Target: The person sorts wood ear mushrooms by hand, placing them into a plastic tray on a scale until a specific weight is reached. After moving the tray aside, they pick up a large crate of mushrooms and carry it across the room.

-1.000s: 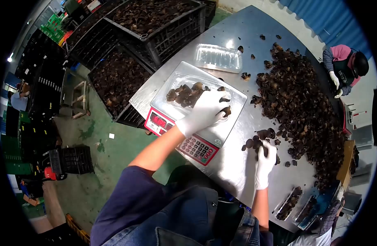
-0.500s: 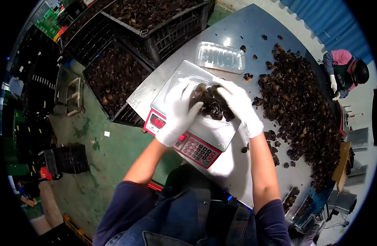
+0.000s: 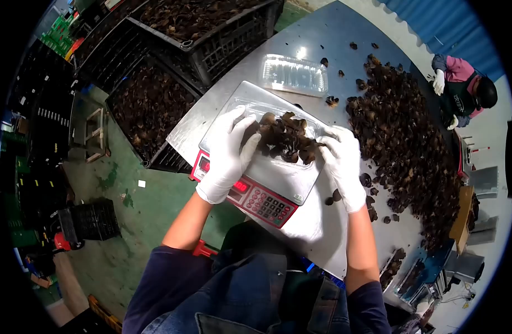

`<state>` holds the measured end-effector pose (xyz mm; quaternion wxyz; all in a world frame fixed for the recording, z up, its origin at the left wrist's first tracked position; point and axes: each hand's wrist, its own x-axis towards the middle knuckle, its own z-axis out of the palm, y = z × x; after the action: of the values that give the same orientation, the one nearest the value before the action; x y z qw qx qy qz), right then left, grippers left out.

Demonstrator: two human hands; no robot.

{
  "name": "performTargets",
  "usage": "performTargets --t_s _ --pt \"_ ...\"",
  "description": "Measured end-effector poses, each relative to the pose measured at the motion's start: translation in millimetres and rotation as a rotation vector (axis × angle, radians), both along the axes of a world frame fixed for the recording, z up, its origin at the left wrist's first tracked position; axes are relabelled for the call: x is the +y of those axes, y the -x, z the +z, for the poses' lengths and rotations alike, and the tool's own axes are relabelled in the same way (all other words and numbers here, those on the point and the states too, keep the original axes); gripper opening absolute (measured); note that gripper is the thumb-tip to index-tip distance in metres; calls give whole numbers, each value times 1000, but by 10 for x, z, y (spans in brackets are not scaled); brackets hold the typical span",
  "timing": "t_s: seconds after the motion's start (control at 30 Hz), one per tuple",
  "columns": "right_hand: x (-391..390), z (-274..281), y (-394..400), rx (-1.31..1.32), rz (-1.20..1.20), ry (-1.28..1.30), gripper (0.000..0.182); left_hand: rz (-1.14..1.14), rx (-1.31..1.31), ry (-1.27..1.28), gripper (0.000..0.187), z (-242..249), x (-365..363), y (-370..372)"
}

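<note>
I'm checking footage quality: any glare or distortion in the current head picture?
Head view: wide-angle distortion seems to bow the table, corners black; head view: a glare spot on the table by the empty clear tray; head view: gloved left hand looks partly washed out.

Far right — blue curtain (image 3: 462,28), in folds. Left — white scrap (image 3: 141,183) on green floor (image 3: 153,209); black crate (image 3: 92,220), nearer.

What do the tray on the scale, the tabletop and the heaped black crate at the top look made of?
Tray: likely thin clear plastic, glossy; see-through, with bright glints.
Tabletop: probably stainless steel, smooth with a soft sheen; grey, with broad reflections.
Black crate: likely moulded plastic, fairly matte; dark, slatted openwork walls.
</note>
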<state>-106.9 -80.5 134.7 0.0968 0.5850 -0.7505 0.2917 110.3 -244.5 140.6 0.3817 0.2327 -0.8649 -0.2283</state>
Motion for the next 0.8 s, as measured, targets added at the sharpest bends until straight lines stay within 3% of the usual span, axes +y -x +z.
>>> performTargets --t_s 0.1,0.2,0.23,0.27,0.3,0.33,0.37,0.43,0.5,0.57,0.63,0.7,0.8 --pt "583 235 -106 -3 -61 -78 13 -9 -8 -19 33 -38 129 35" --pt "1613 350 -322 -118 -122 -456 19 -124 -7 -18 30 -60 391 34" --pt "2118 147 -351 16 -100 -590 17 -163 -28 -55 27 -79 543 12" --pt "2300 378 -477 -353 -153 -963 21 -270 -103 -98 25 -140 691 3" --pt "3055 40 -470 -206 -116 -983 29 -379 -175 -141 22 -228 842 15" --pt "3423 57 -513 -443 -211 -1044 36 -446 -175 -185 22 -311 1039 37" --pt "3643 77 -573 -486 -370 -1130 40 -519 -173 -232 22 -391 1243 81" --pt "3916 -32 -675 -366 -552 -1034 40 -883 -508 -280 24 -533 1547 248" --pt "3783 -90 -808 -394 -666 -929 33 -1010 -473 -361 29 -699 1853 246" --pt "3499 -116 -939 -446 -573 -837 32 -1191 -413 -439 33 -930 2081 315" --pt "3392 -329 -1032 -433 -564 -730 31 -1073 -371 -21 46 -1183 2230 370" --pt "3309 -503 -1062 -337 -580 -801 28 -875 -757 -155 62 -864 2212 679" --pt "3193 -810 -981 -271 -642 -640 26 -540 -563 -83 75 -1181 2316 1038"
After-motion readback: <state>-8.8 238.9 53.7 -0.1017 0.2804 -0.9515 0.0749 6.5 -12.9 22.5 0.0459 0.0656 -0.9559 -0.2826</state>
